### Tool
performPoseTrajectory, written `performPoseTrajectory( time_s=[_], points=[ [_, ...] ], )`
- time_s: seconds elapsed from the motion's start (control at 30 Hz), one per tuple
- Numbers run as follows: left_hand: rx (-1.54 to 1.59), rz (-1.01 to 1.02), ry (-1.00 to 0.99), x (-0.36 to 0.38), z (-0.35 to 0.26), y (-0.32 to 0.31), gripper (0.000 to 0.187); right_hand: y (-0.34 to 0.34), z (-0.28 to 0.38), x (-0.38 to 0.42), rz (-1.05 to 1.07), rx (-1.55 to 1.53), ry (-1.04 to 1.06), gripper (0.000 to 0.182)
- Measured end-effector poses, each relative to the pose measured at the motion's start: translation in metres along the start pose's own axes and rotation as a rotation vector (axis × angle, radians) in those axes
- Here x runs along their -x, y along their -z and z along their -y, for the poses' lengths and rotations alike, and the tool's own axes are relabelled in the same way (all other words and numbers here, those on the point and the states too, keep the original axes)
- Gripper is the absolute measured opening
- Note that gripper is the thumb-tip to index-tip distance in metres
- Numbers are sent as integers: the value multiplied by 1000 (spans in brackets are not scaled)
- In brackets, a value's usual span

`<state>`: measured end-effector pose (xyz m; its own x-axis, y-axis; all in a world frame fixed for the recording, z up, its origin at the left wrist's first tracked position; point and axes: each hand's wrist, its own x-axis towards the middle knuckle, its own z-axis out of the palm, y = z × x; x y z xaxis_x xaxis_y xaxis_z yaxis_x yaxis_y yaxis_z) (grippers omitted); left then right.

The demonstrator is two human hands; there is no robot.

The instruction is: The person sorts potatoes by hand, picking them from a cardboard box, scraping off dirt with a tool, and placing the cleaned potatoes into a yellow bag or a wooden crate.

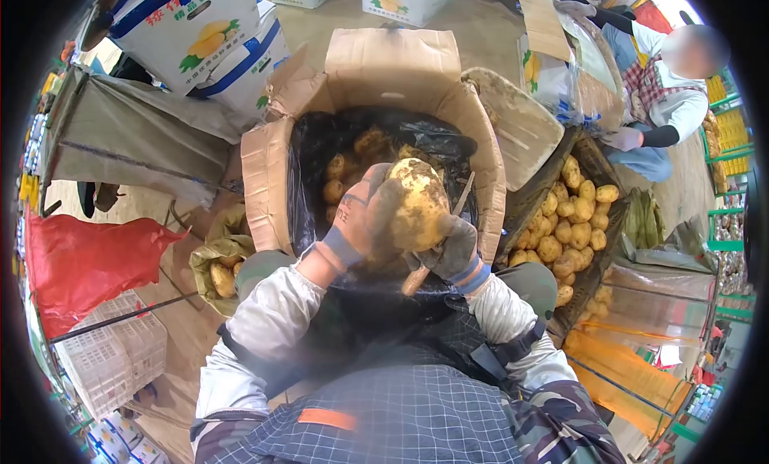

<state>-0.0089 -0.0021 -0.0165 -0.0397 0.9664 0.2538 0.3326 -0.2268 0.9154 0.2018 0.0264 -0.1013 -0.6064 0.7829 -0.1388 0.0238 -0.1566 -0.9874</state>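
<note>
A large potato (420, 204), yellow with dark soil patches, is held up between my two gloved hands. My left hand (366, 216) wraps its left side, and my right hand (455, 249) grips its lower right side. Beneath them stands an open cardboard box (268, 184) lined with a black plastic bag (436, 140). Several potatoes (335, 168) lie inside the bag, partly hidden by my hands. A wooden-handled tool (416, 281) shows beside my right hand, and I cannot tell whether that hand touches it.
At the right, a crate (525, 184) holds many potatoes. An open sack (210, 260) with potatoes stands left. Printed cartons (188, 32) are at the upper left. A co-worker (669, 88) reaches toward a carton (597, 72) at the upper right. A white basket (116, 356) sits lower left.
</note>
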Motion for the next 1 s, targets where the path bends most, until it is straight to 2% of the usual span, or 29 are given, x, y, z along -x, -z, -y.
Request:
performPoseTrajectory(
  time_s=[0.1,0.2,0.23,0.27,0.33,0.4,0.43,0.47,0.53,0.57,0.67,0.7,0.8,0.83,0.9,1.0],
  points=[
    [-183,26,-114,1,-9,4,36,-1,9,-1,43,189,25,63],
    [-306,-92,-262,5,-4,2,28,-6,36,2,68,85,-62,68],
    [-249,-91,-217,5,-5,3,27,-7,42,1,64,52,-115,70],
    [-188,-91,-176,4,-7,4,25,-6,43,0,65,-62,-132,72],
    [101,-110,33,0,-3,2,26,-5,42,-2,71,-375,-132,75],
    [549,-134,377,-5,12,1,31,-9,47,-4,156,-822,-169,76],
    [453,-114,219,-9,8,7,47,-17,65,-6,237,-1069,-225,77],
    [571,-88,197,-10,1,5,50,-22,77,-8,321,-1318,-283,77],
    [803,-39,153,-7,-12,-3,57,-24,84,-11,408,-1269,-347,77],
    [856,-69,271,-5,-8,-3,56,-25,86,-13,454,-1245,-378,77],
    [572,-222,399,-7,22,-1,50,-28,84,-17,-98,-750,-540,72],
    [405,-303,360,-5,52,-5,45,-5,31,-20,-161,-419,-427,64],
    [176,-318,379,-4,41,-10,40,-12,69,-16,-71,-314,-336,69],
    [123,-280,383,-4,34,-9,39,-24,63,-14,-135,2,-188,81],
    [16,-197,398,-1,21,-7,37,-20,46,-15,-90,101,-133,85],
    [-32,-208,359,2,26,-10,34,-14,27,-12,-67,82,-45,85]
  ],
)
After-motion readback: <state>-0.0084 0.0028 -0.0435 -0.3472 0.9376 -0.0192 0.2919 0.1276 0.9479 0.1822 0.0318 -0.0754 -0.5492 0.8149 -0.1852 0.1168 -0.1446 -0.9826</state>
